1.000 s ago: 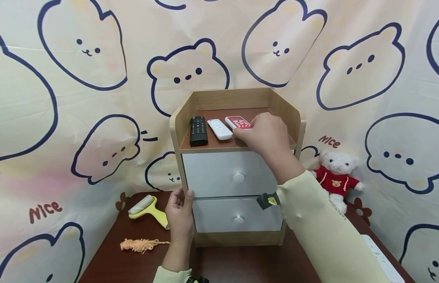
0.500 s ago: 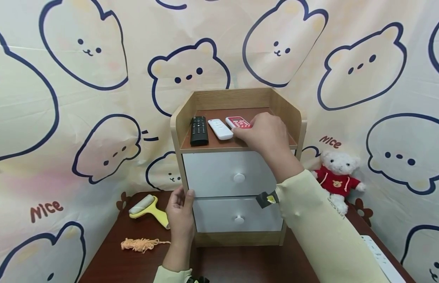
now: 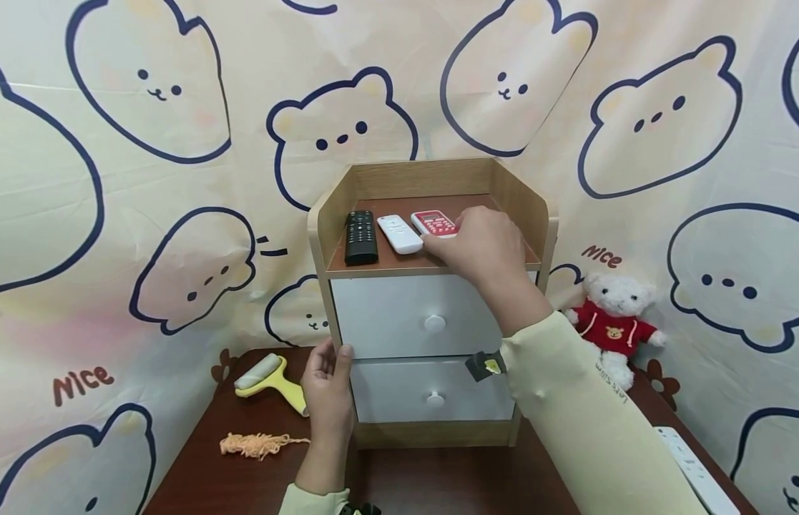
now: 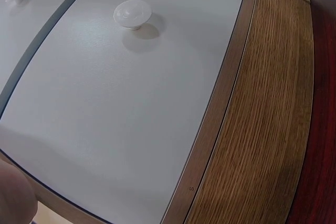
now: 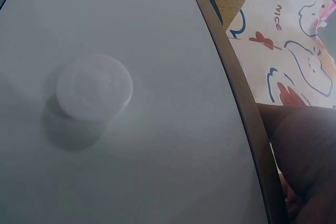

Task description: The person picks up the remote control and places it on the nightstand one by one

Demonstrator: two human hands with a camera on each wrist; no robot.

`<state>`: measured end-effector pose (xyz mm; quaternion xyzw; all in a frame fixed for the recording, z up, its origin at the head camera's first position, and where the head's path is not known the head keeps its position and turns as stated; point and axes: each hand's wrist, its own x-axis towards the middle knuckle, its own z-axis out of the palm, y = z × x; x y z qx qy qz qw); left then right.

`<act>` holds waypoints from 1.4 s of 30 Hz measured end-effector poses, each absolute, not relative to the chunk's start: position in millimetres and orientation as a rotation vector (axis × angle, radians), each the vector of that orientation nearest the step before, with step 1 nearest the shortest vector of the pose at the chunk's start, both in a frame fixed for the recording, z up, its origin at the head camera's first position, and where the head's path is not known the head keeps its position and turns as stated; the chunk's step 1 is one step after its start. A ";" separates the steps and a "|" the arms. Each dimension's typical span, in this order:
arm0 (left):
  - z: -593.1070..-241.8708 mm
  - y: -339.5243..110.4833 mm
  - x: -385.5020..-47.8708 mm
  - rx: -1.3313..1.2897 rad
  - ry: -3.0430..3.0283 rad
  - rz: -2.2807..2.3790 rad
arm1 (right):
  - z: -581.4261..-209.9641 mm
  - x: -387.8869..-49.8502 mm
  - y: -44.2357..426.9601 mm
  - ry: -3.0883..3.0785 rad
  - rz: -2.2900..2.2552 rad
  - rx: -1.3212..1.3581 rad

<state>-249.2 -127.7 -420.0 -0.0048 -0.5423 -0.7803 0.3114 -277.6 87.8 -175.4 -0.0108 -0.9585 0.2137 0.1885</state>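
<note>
My right hand (image 3: pixel 486 247) is over the top shelf of a small wooden drawer cabinet (image 3: pixel 431 435). It pinches a red and white calculator (image 3: pixel 435 223), with the thumb at the near left corner; the other fingertips are hidden behind the hand. To its left lie a white remote control (image 3: pixel 400 234) and a black remote control (image 3: pixel 361 237), side by side. My left hand (image 3: pixel 328 386) holds the cabinet's left side, its thumb on the front edge and its fingers bent. The left wrist view shows the thumb (image 4: pixel 16 195) beside the lower drawer (image 4: pixel 121 108).
Left of the cabinet, a yellow-handled lint roller (image 3: pixel 280 386) and a bundle of peach yarn (image 3: pixel 254 445) lie on the dark red table (image 3: pixel 212 486). A white teddy bear (image 3: pixel 614 315) in a red hoodie sits at right, with a white power strip (image 3: pixel 695 468) nearer.
</note>
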 end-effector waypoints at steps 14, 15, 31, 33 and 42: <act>-418.0 -128.1 -251.7 0.018 -1.457 -2.051 | -253.8 -246.8 118.3 -1.811 0.765 0.504; -419.1 -128.1 -251.4 0.021 -1.463 -2.047 | -268.2 -244.2 121.9 -1.718 0.727 0.556; -422.1 -127.5 -252.3 -0.002 -1.440 -2.043 | -473.3 -195.4 173.8 -1.880 0.812 0.305; -422.0 -127.7 -252.1 -0.010 -1.435 -2.046 | -489.8 -191.4 184.3 -1.990 0.831 0.203; -421.6 -127.3 -250.9 -0.005 -1.441 -2.043 | -525.7 -183.6 254.0 -2.687 0.986 -0.281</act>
